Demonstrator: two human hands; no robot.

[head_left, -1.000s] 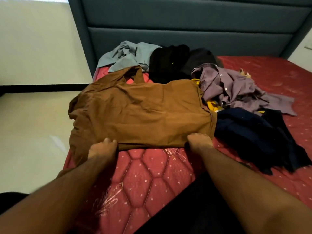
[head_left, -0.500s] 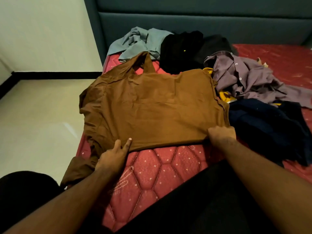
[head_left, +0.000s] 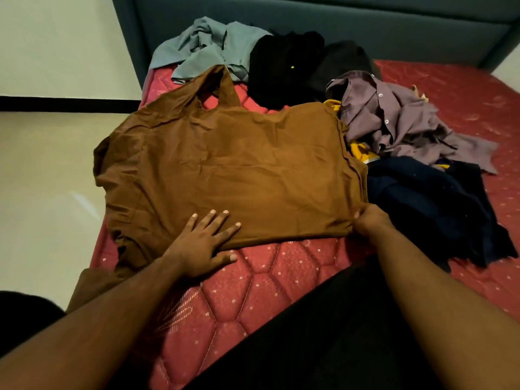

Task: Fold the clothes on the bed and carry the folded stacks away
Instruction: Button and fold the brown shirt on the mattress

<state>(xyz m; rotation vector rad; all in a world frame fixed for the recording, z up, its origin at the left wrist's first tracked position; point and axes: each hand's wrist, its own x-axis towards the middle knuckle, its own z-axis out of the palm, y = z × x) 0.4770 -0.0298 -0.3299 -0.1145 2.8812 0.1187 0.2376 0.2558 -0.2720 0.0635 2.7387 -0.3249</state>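
Red quilted mattress [head_left: 253, 291] on a bed with a teal padded headboard [head_left: 309, 18]; pale floor [head_left: 42, 178] to the left, dark skirting line along the wall

Brown shirt [head_left: 239, 170] spread flat across the near-left part of the mattress, neck end toward the headboard, left sleeve and side bunched over the mattress edge

Left hand [head_left: 201, 243]: flat, fingers straight and spread, pressing on the shirt's near hem, thumb on the bare mattress just below the fold. Nothing gripped

Right hand [head_left: 368, 220]: fingers curled, pinching the shirt's near right corner; the shirt body lies up and to the left of that grip

Unfolded pile beyond and right of the shirt: grey-blue garment [head_left: 211, 43] by the headboard, black clothes [head_left: 292, 63] beside it, mauve button shirt [head_left: 394, 119], yellow item [head_left: 358, 150] peeking out under it, navy garment [head_left: 430, 204] just right of the right hand
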